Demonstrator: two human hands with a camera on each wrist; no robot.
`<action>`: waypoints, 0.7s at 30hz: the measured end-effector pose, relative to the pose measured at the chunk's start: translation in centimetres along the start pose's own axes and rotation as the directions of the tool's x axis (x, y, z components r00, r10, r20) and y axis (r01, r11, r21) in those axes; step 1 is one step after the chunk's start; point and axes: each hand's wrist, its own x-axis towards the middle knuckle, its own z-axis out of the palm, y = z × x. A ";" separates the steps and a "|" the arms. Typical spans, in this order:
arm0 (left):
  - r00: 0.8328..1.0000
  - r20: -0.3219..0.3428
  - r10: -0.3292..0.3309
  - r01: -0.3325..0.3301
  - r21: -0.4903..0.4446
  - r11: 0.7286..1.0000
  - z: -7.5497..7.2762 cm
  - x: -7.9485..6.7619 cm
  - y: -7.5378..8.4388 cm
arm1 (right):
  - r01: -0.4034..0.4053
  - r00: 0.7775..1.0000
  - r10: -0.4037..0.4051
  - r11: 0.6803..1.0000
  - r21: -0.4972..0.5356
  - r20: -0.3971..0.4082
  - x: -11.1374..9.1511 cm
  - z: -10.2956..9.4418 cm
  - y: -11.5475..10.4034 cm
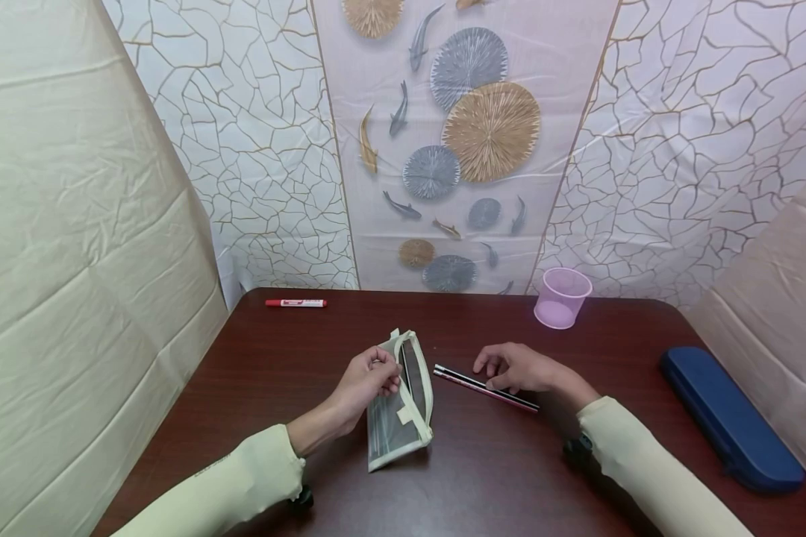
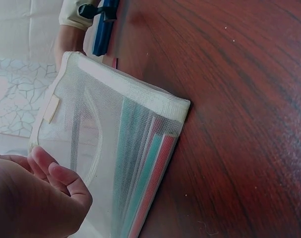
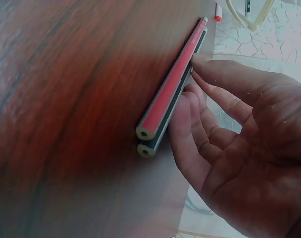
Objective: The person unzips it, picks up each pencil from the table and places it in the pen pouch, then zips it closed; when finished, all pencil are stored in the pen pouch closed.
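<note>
A see-through mesh pencil pouch (image 1: 395,425) with cream edging stands tilted on the table, its zip side gaping. Through the mesh in the left wrist view, several teal and red pencils (image 2: 151,168) show along its bottom. My left hand (image 1: 369,377) pinches the pouch's upper rim with curled fingers. To the right of the pouch, two striped pencils (image 1: 463,379), one red and black, lie side by side on the table. Loosely bent, my right hand (image 1: 520,367) is at the pencils' far side; its thumb (image 3: 224,74) touches the dark pencil, and the other fingers are beside it.
A red marker (image 1: 295,303) lies at the table's back left. Toward the back right stands a pink translucent cup (image 1: 560,300). A long blue case (image 1: 732,419) lies along the right edge of the dark wooden table (image 1: 275,358). Patterned cloth hangs behind.
</note>
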 end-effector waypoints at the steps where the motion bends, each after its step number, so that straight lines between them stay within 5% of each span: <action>1: 1.000 -0.002 0.000 0.000 0.001 1.000 0.0 0.0 0.0 | 0.000 1.000 0.000 1.000 -0.009 -0.001 0.0 0.0 -0.1; 10: 1.000 -0.006 0.000 0.000 0.009 1.000 -0.1 0.1 -0.1 | 0.015 0.994 -0.046 0.957 -0.289 -0.101 0.4 0.5 -0.6; 21: 1.000 -0.001 -0.006 0.006 0.017 1.000 -0.3 0.5 -0.2 | -0.032 0.992 -0.014 0.933 -0.358 -0.125 0.6 0.5 -1.5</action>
